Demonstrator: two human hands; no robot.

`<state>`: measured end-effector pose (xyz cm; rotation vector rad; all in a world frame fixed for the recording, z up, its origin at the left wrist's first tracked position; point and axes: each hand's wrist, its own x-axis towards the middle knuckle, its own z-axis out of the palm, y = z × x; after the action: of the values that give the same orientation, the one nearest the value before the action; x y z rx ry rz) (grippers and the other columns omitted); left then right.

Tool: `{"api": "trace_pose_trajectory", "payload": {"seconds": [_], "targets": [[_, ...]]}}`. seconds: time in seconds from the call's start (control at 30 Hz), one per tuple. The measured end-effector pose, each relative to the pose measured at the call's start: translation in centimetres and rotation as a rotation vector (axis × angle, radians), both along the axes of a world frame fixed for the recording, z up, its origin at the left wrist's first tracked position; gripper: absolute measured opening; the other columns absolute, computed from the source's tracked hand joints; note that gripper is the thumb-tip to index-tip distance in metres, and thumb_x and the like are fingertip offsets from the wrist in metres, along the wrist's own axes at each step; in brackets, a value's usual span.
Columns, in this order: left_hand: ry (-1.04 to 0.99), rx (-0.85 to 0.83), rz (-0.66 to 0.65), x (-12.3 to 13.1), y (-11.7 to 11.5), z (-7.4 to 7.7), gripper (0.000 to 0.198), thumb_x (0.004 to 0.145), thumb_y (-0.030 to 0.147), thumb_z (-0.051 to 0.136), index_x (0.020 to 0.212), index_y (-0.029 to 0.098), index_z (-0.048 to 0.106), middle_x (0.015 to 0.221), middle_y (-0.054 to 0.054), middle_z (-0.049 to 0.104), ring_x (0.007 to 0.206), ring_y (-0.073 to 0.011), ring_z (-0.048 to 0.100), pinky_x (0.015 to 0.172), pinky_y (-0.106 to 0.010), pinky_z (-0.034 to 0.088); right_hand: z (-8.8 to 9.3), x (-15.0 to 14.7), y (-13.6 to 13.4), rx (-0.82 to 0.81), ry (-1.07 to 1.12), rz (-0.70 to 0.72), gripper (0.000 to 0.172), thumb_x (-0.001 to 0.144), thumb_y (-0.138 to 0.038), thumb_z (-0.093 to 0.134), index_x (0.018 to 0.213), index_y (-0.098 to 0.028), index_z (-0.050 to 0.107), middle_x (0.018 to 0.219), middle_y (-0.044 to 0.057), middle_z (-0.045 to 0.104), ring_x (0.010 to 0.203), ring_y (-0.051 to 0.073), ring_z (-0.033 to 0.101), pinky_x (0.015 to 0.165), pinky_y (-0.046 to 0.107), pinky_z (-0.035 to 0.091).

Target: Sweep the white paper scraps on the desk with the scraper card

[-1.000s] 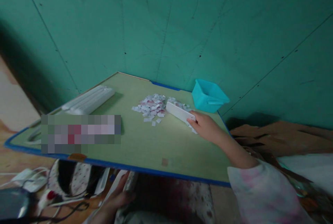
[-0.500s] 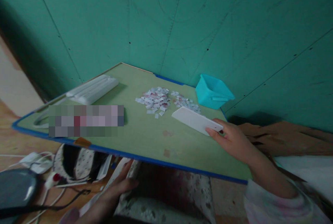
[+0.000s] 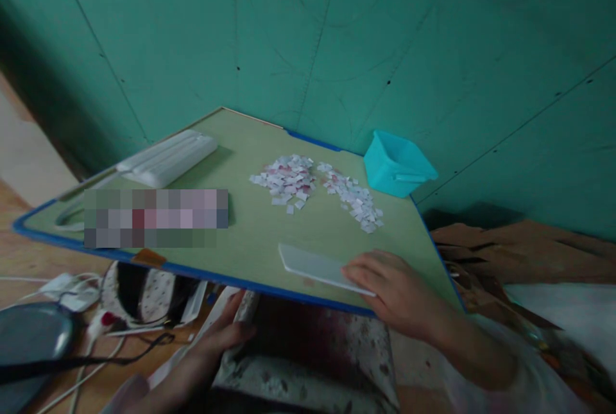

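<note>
My right hand (image 3: 397, 292) lies over one end of a flat white card (image 3: 312, 266), which rests near the front edge of the green table (image 3: 260, 234); the fingers are curled onto it. Farther back lie two heaps of small white and pink paper squares (image 3: 286, 180), the right-hand one (image 3: 357, 199) drawn out in a line. My left hand (image 3: 224, 337) is below the table's front edge, fingers stretched along a speckled cloth (image 3: 308, 375) and a white strip.
A turquoise plastic tub (image 3: 397, 162) stands at the table's far right corner against the green wall. A white ribbed bar (image 3: 166, 157) lies at the far left. White cables (image 3: 72, 301) and a dark round object (image 3: 29, 337) are on the floor at left.
My right hand drew the white card back from the paper heaps to the table's front edge and laid it flat. The right heap now lies spread in a line.
</note>
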<state>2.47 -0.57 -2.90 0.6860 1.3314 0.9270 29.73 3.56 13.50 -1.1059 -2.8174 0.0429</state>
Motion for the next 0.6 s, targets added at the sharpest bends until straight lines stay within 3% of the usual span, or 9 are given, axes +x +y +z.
{"api": "trace_pose_trajectory", "payload": {"seconds": [0.1,0.2,0.27,0.37,0.47,0.6], "targets": [[0.008,0.025,0.008,0.0,-0.1,0.2,0.064,0.045,0.025,0.059,0.109,0.017,0.064,0.122,-0.010,0.057,0.130,-0.0385,0.025,0.108,-0.042,0.013,0.2,0.3,-0.8,-0.066,0.096,-0.068,0.022,0.082,-0.017,0.044,0.096,-0.023,0.060,0.091,0.005,0.066,0.084,0.019,0.059,0.077,0.033,0.046],[-0.131,0.009,-0.033,0.0,-0.3,0.5,0.068,0.050,0.027,0.058,0.117,0.020,0.058,0.128,-0.006,0.054,0.131,-0.0350,0.025,0.108,-0.041,0.015,-0.2,1.5,0.0,-0.216,0.346,-0.361,0.017,0.083,-0.029,0.046,0.091,-0.022,0.059,0.086,0.006,0.067,0.080,0.019,0.061,0.069,0.031,0.048],[-0.147,0.015,-0.053,-0.1,-0.4,0.7,0.069,0.050,0.028,0.058,0.119,0.022,0.057,0.127,-0.005,0.054,0.130,-0.0348,0.025,0.107,-0.041,0.016,-0.6,2.7,1.1,-0.366,0.532,-0.561,0.023,0.080,-0.037,0.050,0.093,-0.020,0.058,0.088,0.007,0.067,0.078,0.019,0.062,0.063,0.030,0.049],[-0.071,0.038,-0.068,-0.1,-0.3,1.3,0.067,0.049,0.028,0.059,0.116,0.022,0.060,0.121,-0.005,0.057,0.127,-0.0376,0.028,0.105,-0.042,0.018,-1.4,4.3,2.9,-0.605,0.703,-0.690,0.035,0.073,-0.042,0.057,0.098,-0.017,0.055,0.088,0.007,0.067,0.067,0.017,0.060,0.053,0.029,0.047],[-0.089,0.023,-0.085,0.1,-0.4,2.4,0.065,0.050,0.028,0.058,0.115,0.023,0.060,0.123,-0.003,0.057,0.127,-0.0368,0.028,0.105,-0.042,0.018,-1.7,4.8,4.0,-0.722,0.743,-0.724,0.037,0.069,-0.042,0.060,0.095,-0.017,0.054,0.074,0.003,0.064,0.054,0.013,0.053,0.046,0.025,0.041],[-0.159,-0.066,-0.046,0.4,-0.5,3.4,0.068,0.050,0.028,0.059,0.118,0.020,0.057,0.132,-0.004,0.050,0.130,-0.0369,0.026,0.105,-0.044,0.021,-1.5,3.6,4.8,-0.751,0.687,-0.676,0.030,0.070,-0.040,0.059,0.087,-0.015,0.053,0.062,-0.001,0.056,0.046,0.008,0.046,0.043,0.022,0.036]]}}
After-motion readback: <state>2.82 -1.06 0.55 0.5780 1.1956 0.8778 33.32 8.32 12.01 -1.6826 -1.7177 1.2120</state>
